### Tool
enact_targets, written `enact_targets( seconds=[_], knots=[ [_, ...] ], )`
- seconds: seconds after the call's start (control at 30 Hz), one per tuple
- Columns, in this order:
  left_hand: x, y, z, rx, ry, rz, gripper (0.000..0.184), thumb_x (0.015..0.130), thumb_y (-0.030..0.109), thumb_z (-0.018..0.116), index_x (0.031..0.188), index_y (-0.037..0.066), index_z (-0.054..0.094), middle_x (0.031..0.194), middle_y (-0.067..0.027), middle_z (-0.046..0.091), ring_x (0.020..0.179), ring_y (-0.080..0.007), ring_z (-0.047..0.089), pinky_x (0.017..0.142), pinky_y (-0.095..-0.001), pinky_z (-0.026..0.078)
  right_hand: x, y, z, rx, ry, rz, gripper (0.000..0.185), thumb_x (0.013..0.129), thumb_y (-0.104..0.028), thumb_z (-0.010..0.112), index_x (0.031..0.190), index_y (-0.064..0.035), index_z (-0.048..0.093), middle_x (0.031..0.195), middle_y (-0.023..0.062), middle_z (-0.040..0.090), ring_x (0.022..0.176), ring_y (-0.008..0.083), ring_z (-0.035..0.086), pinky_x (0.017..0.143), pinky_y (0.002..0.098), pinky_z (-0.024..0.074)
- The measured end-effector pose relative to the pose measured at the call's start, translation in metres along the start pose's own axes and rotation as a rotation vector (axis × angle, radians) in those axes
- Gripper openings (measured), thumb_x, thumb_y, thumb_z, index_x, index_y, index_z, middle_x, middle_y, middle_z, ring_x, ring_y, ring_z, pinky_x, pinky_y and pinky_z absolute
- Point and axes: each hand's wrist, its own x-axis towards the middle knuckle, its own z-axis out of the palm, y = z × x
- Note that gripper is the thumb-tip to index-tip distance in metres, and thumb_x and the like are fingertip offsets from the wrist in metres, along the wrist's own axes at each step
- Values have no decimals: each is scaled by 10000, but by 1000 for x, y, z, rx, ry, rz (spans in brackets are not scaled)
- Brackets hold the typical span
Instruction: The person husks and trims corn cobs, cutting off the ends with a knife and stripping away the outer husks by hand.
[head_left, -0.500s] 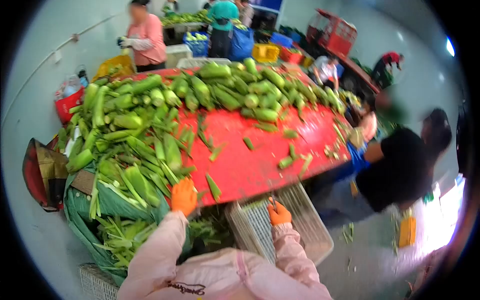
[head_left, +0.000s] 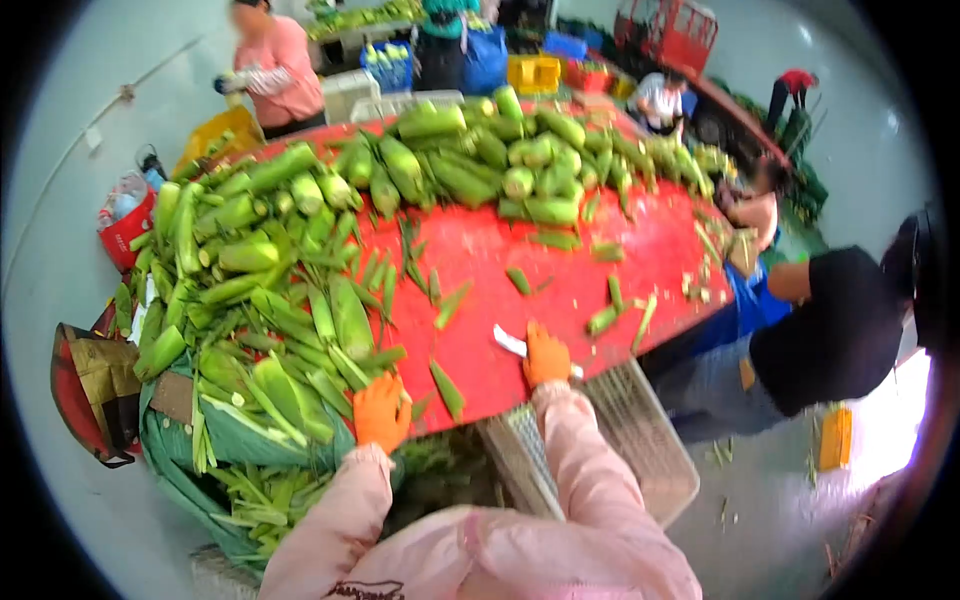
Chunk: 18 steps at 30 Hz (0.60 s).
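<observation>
My right hand (head_left: 546,358), in an orange glove, is closed around a knife (head_left: 509,341). Its pale blade points left over the red tabletop (head_left: 480,290), and a bit of the handle end shows on the right. At the table's near edge, my left hand (head_left: 382,412), gloved in orange too, lies beside loose green husks (head_left: 350,320) with its fingers slightly apart; no held object is visible. One cut husk piece (head_left: 447,390) lies between the two hands. Unpeeled corn ears (head_left: 430,165) are heaped across the far side and left of the table.
Below the table's near edge stands a pale plastic crate (head_left: 640,440). A green sack (head_left: 180,450) of husks hangs at the left. A person in black (head_left: 825,330) is close on the right; another in pink (head_left: 280,70) stands at the far left. A yellow crate (head_left: 835,438) sits on the floor.
My right hand has risen from over the crate onto the tabletop, bringing the knife blade into plain view. My left hand remains at the table edge beside the husks. The view has shifted slightly.
</observation>
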Motion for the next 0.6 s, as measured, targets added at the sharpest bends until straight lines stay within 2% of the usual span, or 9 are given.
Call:
enact_targets(
  seconds=[0.07,0.2,0.4,0.57,0.6],
  knots=[
    [6,-1,-1,-37,-69,-11,481,816,298,598,1228,49,601,1235,-126,608,1145,-299,548,935,-448,395,1,-2,6,-44,31,47,471,820,-158,570,1282,-80,526,1056,99,633,815,276,659,668,428,529],
    [1,-4,3,-12,-76,15,477,814,297,598,1221,48,605,1221,-123,610,1146,-298,547,926,-446,400,-3,-2,12,-13,37,63,434,827,-161,560,1254,-83,550,1052,94,639,815,271,660,669,418,532],
    [-3,-4,9,19,-81,-33,467,876,271,582,1301,78,571,1328,-144,558,1236,-304,494,1030,-459,339,-3,-1,3,28,0,16,520,796,-170,616,1292,-69,498,1062,100,624,846,286,652,695,424,526],
    [5,-8,11,7,-96,22,441,874,271,571,1269,74,569,1281,-122,580,1184,-302,523,985,-443,369,4,2,14,63,87,12,517,777,-162,611,1274,-62,512,1002,106,629,785,286,646,637,421,510],
    [1,-10,14,-2,-92,29,430,874,274,572,1255,74,577,1279,-118,582,1186,-302,524,982,-438,373,-2,3,17,62,49,27,517,777,-162,611,1274,-62,512,1002,106,629,785,286,646,637,421,510]
  ],
)
